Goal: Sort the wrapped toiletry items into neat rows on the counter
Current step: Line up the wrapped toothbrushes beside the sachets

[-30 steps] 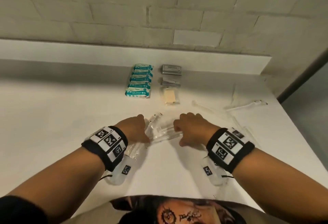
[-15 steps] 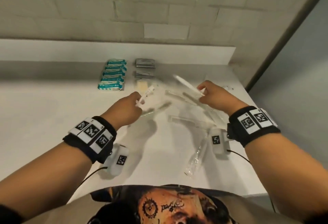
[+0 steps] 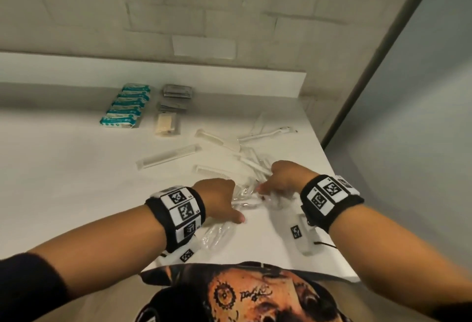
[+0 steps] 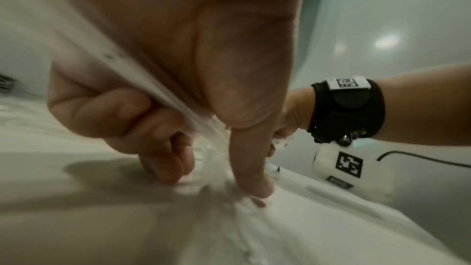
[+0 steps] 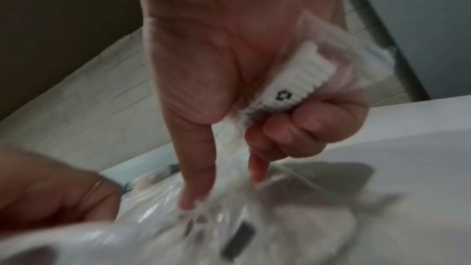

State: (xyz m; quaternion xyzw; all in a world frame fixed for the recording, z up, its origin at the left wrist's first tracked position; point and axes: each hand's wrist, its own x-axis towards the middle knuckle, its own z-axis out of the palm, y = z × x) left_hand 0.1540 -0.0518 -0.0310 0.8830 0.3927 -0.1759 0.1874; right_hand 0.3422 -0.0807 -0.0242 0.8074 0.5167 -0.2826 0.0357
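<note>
While both hands work the clear-wrapped pile at the lower centre, the sorted rows wait at the upper left.

Nearest, the left hand (image 3: 219,200) curls its fingers (image 4: 142,116) round a long white wrapped stick (image 4: 142,80), thumb reaching down to the surface (image 3: 63,168); the right hand (image 3: 283,181) clenches a ribbed white wrapped item (image 5: 295,82) bearing a small recycling mark, its thumb and forefinger poking into the crinkled wrappers (image 3: 245,194). These wrappers lie directly under and between the fingers, both hands about equally near. Beyond, wrapped combs (image 3: 169,158) lie loose, long axes slanting toward the upper right. Farthest, teal packets (image 3: 125,108) form a row beside grey sachets (image 3: 177,92); their print is too small to read.
</note>
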